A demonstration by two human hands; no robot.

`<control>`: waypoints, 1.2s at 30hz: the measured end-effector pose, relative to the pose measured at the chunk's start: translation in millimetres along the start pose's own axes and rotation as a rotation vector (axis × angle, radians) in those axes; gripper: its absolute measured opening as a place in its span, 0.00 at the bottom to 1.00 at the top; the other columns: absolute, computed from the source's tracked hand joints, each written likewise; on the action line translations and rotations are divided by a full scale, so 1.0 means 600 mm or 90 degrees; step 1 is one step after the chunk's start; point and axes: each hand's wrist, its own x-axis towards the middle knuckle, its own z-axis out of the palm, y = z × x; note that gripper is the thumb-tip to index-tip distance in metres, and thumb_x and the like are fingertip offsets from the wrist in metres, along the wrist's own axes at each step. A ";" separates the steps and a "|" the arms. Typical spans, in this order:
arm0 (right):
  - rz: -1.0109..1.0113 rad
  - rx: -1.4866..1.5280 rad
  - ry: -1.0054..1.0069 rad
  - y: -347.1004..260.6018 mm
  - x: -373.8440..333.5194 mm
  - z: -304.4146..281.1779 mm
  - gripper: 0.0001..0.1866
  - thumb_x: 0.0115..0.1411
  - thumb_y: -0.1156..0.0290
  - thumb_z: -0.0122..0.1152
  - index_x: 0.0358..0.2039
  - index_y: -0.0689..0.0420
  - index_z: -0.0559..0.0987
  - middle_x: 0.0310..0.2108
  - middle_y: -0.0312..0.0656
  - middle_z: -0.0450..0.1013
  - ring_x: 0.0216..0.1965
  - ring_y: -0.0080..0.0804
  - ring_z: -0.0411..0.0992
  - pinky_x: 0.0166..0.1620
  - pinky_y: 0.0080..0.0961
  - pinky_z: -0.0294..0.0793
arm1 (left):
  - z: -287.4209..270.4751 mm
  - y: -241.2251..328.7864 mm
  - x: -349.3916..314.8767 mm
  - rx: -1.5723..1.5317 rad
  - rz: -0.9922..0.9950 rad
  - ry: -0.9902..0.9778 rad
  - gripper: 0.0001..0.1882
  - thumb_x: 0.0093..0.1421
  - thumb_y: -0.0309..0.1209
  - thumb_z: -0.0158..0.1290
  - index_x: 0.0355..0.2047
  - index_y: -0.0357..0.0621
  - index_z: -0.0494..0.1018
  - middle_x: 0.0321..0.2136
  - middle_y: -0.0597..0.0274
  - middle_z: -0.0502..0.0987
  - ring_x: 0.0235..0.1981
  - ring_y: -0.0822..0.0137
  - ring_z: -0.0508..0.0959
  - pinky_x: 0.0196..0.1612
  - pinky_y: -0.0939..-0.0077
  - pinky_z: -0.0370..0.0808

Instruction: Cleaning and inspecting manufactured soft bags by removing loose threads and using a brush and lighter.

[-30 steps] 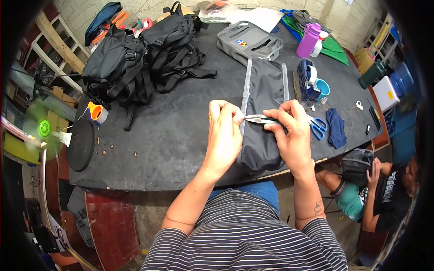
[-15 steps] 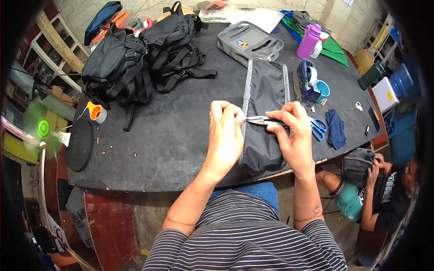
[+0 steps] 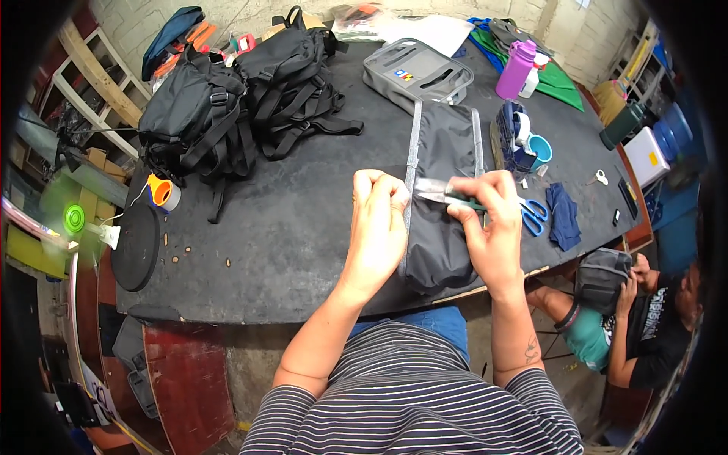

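A black fabric bag piece with grey binding along its long edges lies lengthwise before me. My left hand is closed in a pinch at the left bound edge, by the middle of the piece; whatever is between the fingertips is too small to make out. Thread snips with metal blades are held in my right hand, over the fabric. Their blades point left toward my left fingertips, a small gap away, and are blurred by motion.
Black strapped bags are heaped at the far left, and a grey bag lies behind the fabric. Blue-handled scissors, a tape dispenser and a purple bottle stand or lie rightward. Beyond the table's right front edge sits another person.
The snips have drawn slightly right and up, away from my left fingertips, and their blades now look blurred. My left hand keeps its pinch in nearly the same place.
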 end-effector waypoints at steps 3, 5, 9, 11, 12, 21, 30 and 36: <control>0.101 0.008 0.081 0.002 -0.012 -0.001 0.21 0.54 0.74 0.63 0.49 0.60 0.70 0.41 0.46 0.62 0.42 0.39 0.63 0.48 0.31 0.63 | -0.007 -0.014 0.015 -0.240 -0.072 0.086 0.09 0.66 0.30 0.45 0.32 0.37 0.68 0.32 0.64 0.70 0.34 0.71 0.69 0.43 0.77 0.68; 0.181 0.109 0.073 0.020 -0.021 0.003 0.28 0.53 0.70 0.66 0.53 0.60 0.66 0.42 0.46 0.60 0.44 0.36 0.60 0.51 0.31 0.61 | -0.022 -0.034 0.035 -0.332 -0.062 0.130 0.11 0.67 0.34 0.43 0.34 0.38 0.69 0.30 0.63 0.73 0.33 0.72 0.71 0.43 0.75 0.69; 0.336 0.260 0.037 0.037 -0.039 0.008 0.32 0.53 0.73 0.63 0.57 0.60 0.60 0.48 0.41 0.60 0.48 0.30 0.59 0.56 0.28 0.58 | -0.038 -0.045 0.075 -0.383 -0.129 0.109 0.11 0.65 0.34 0.49 0.28 0.41 0.72 0.27 0.66 0.73 0.29 0.75 0.73 0.38 0.77 0.72; 0.342 0.392 0.050 0.024 -0.039 0.013 0.31 0.54 0.74 0.61 0.57 0.61 0.60 0.50 0.43 0.61 0.50 0.29 0.60 0.57 0.28 0.59 | -0.029 -0.049 0.094 -0.271 -0.143 0.042 0.08 0.61 0.32 0.56 0.35 0.41 0.71 0.28 0.67 0.74 0.30 0.77 0.74 0.36 0.80 0.72; 0.346 0.526 0.061 0.015 -0.037 0.015 0.29 0.55 0.76 0.59 0.57 0.61 0.60 0.52 0.44 0.62 0.52 0.29 0.61 0.58 0.28 0.59 | -0.017 -0.046 0.100 -0.249 -0.140 0.031 0.11 0.59 0.32 0.58 0.38 0.41 0.70 0.29 0.67 0.74 0.30 0.77 0.74 0.35 0.81 0.72; 0.364 0.589 0.061 0.001 -0.064 0.006 0.28 0.56 0.81 0.55 0.58 0.62 0.62 0.49 0.37 0.67 0.51 0.23 0.64 0.56 0.22 0.61 | 0.004 -0.032 0.135 -0.361 -0.250 -0.125 0.11 0.56 0.33 0.61 0.30 0.38 0.74 0.20 0.67 0.75 0.19 0.79 0.72 0.24 0.86 0.70; 0.309 0.607 0.055 -0.010 -0.070 0.015 0.28 0.56 0.80 0.56 0.58 0.61 0.63 0.48 0.37 0.67 0.50 0.24 0.65 0.57 0.22 0.60 | 0.003 -0.024 0.119 -0.393 -0.193 -0.076 0.08 0.56 0.30 0.61 0.28 0.37 0.76 0.19 0.70 0.74 0.18 0.82 0.70 0.21 0.87 0.67; 0.236 0.503 0.063 0.019 -0.072 0.045 0.29 0.55 0.76 0.60 0.58 0.62 0.64 0.50 0.39 0.66 0.49 0.26 0.64 0.57 0.25 0.59 | -0.009 0.003 0.110 -0.402 -0.109 0.062 0.06 0.62 0.26 0.54 0.30 0.36 0.76 0.21 0.67 0.75 0.19 0.80 0.71 0.24 0.85 0.70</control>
